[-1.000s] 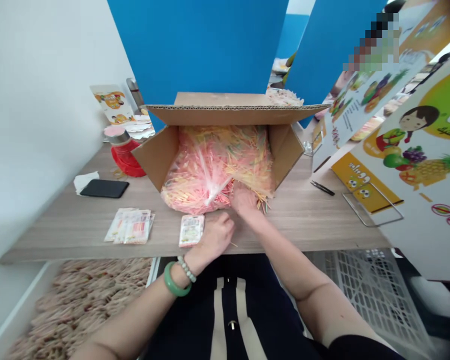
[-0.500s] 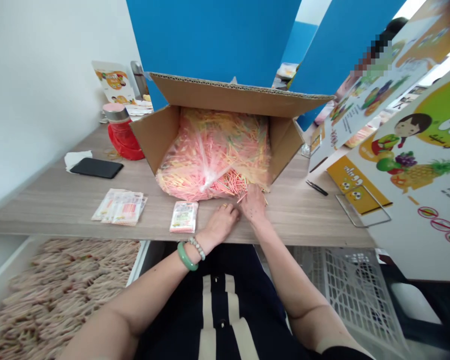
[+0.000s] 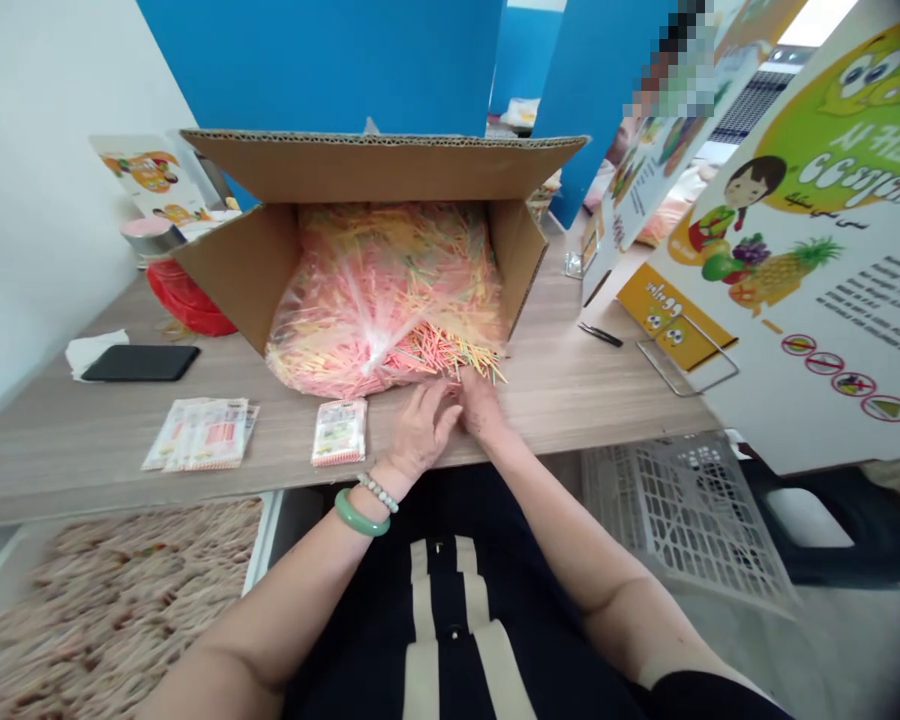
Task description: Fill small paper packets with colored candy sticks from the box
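A large clear plastic bag full of thin pink, yellow and green sticks lies in an open cardboard box turned toward me. Loose sticks spill from its front, right of a whitish knot. My right hand is at that spill, its fingers curled together around a few sticks, the tips partly hidden. My left hand is just left of it at the bag's front edge, open, thumb apart from the fingers. Beside my left hand lies a small stack of printed packets; more packets lie farther left.
A black phone, a white tissue and a red-covered jar stand left. Tweezers and printed display boxes are right. Below the table are a bin of packed pale pieces and a white plastic crate.
The view has turned to the right. My left hand has moved up to the bag's edge and spread its fingers, close against my right hand. My right hand stays at the loose sticks.
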Demonstrator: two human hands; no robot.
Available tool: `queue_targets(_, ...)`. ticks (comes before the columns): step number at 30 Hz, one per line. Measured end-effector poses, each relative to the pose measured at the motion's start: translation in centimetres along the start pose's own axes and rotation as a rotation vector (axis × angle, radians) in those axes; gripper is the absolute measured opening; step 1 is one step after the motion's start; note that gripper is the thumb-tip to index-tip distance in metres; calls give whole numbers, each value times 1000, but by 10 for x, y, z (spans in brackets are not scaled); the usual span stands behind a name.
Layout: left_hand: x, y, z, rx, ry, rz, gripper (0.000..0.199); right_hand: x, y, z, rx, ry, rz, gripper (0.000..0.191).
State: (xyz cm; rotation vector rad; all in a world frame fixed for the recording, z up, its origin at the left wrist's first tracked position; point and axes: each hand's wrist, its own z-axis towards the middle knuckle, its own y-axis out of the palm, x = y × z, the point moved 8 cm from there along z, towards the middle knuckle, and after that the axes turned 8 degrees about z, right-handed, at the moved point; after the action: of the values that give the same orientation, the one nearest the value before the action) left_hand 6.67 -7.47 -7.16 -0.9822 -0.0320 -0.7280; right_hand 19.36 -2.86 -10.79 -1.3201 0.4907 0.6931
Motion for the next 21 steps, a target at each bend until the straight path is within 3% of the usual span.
queue_targets(3, -3, 7, 4, -43, -64, -10, 43, -5, 8, -1, -52, -124, 14, 26)
queue_targets(7, -15, 11, 14, -87, -143, -54, 23, -11, 16, -3, -101, -238, -21, 31)
queue_targets(13, -30, 9, 17, -193, -265, -204, 18, -25, 23, -10, -182, -275, -246, 33)
queue_targets(17, -35, -9, -6, -145, -344, -225, 19, -23, 17, -8, -121, -199, -267, 32)
queue_targets(21, -28, -18, -37, -198, -256, -59, 15, -4, 2, 0, 0, -8, -165, 28)
